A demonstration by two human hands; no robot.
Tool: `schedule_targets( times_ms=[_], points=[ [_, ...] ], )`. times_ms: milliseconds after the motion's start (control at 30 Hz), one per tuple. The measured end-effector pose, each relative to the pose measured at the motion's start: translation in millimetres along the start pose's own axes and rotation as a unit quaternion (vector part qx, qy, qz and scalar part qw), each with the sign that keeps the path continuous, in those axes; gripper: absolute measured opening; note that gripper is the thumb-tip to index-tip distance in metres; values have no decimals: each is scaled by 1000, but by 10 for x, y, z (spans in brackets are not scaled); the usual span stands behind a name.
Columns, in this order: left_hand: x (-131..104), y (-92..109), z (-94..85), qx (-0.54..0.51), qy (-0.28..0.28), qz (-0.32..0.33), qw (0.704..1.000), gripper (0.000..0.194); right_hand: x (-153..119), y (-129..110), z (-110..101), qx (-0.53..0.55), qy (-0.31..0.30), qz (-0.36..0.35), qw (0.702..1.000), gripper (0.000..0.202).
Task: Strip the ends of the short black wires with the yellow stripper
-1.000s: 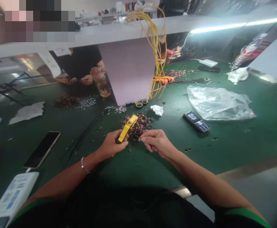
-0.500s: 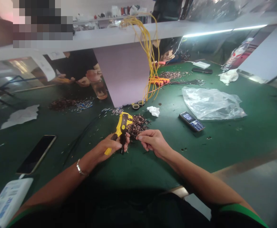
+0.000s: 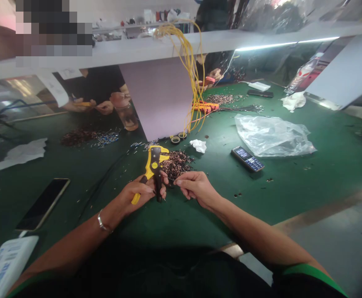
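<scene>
My left hand point(image 3: 143, 190) is wrapped round a yellow-and-black wire stripper point(image 3: 154, 165), its head pointing up and away from me and its handles spread apart. Thumb and forefinger of my right hand point(image 3: 197, 186) pinch what looks like a short thin wire point(image 3: 173, 181), mostly hidden by the fingers. A heap of short dark wire pieces with coppery ends point(image 3: 177, 163) lies on the green table point(image 3: 199, 223), just beyond my hands and beside the stripper's jaws.
A keypad phone point(image 3: 248, 159) and a clear plastic bag point(image 3: 274, 134) lie right; a smartphone point(image 3: 43, 203) and white box-shaped device point(image 3: 10, 263) lie left. Yellow wires point(image 3: 188, 62) hang from the shelf point(image 3: 106, 56). Tape rolls point(image 3: 175, 140) and crumpled tissue point(image 3: 198, 145) sit ahead. Co-workers' hands point(image 3: 104, 107) work opposite.
The whole view has shifted slightly. The wire stripper has moved a little left and stands more upright, slightly farther from my right fingertips. Both hands keep their grips.
</scene>
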State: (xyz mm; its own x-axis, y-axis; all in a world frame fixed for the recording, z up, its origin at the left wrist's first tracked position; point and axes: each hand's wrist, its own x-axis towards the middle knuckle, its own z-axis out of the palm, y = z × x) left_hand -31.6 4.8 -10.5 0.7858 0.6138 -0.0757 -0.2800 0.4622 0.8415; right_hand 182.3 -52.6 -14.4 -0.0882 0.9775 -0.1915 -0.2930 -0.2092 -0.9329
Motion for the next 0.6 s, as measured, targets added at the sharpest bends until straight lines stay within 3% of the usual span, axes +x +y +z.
schedule_targets(
  times_ms=[600],
  points=[
    [-10,25,0,-7,1,-19,1000,52,-22,178,78,-67,-78,17,995,22]
  ],
)
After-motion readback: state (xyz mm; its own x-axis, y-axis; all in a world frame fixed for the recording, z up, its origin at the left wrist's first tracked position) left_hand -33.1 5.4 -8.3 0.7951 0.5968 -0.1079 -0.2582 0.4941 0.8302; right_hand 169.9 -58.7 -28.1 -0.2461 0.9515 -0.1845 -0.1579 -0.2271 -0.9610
